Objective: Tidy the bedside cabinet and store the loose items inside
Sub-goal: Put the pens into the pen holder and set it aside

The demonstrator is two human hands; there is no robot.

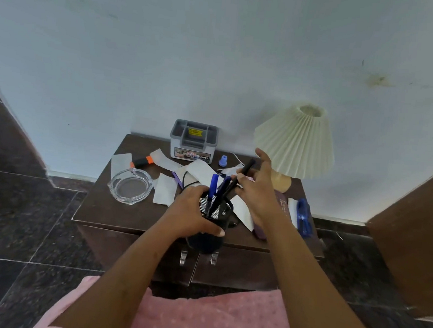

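Observation:
A dark wooden bedside cabinet [108,207] stands against the wall, its top littered with loose items. My left hand [193,213] grips a black mesh pen cup [217,217] held over the cabinet's front edge, with blue pens [213,187] standing in it. My right hand [257,190] pinches a black pen [243,172] whose lower end slants down into the cup. White paper scraps [165,192] lie around the cup. An orange and black marker [141,161] and a glass ashtray [130,189] lie at the left.
A grey plastic organiser box [192,141] sits at the back, a small blue cap [223,160] beside it. A pleated cream lamp [296,141] stands back right. A blue stapler [304,217] and a dark booklet [281,202] lie at right. Two front handles [199,258] show below.

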